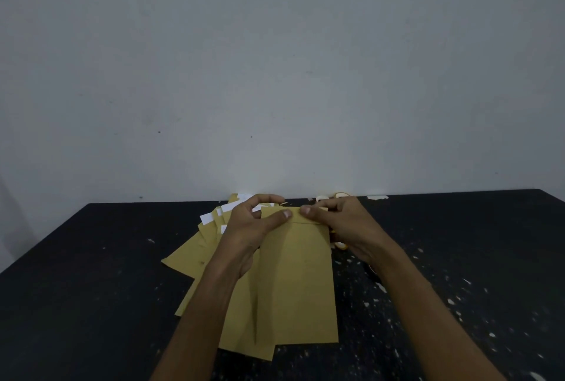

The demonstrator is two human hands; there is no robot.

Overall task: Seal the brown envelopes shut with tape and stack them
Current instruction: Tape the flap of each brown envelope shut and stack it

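Observation:
A brown envelope (298,283) lies on top of a loose pile of brown envelopes (195,255) on the black table (91,289). Its flap is folded down at the far end. My left hand (255,227) pinches the flap's left part, thumb on top and fingers curled behind the edge. My right hand (339,221) pinches the flap's right part, its thumb tip close to the left thumb. Several envelopes under the pile show white strips (214,215) at their far ends.
Pale tape rolls or scraps (333,196) lie by the wall behind my hands. Something yellow (341,246) peeks out under my right hand. White flecks dot the table's right side (458,298). A grey wall (275,75) stands behind the table.

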